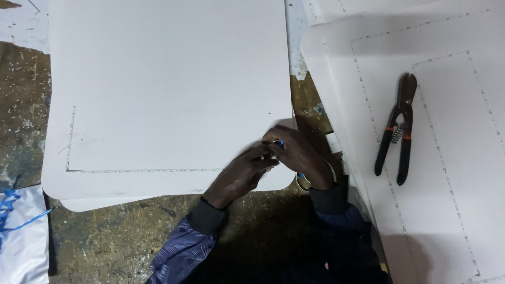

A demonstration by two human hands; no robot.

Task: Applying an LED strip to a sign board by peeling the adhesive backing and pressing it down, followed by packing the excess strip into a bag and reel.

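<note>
Two hands met at white sheet's point(168, 89) near right corner: our left hand point(243, 171) and right hand point(300, 155) pinched small blue-tipped tool point(280, 143) together, fingers closed. Snips point(397, 129) lay well right, nearer right hand.

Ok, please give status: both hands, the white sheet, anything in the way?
Left hand and right hand together, pinching a small blue-tipped tool on the white sheet. Dotted line along its lower edge. Tin snips lie apart, right.
</note>
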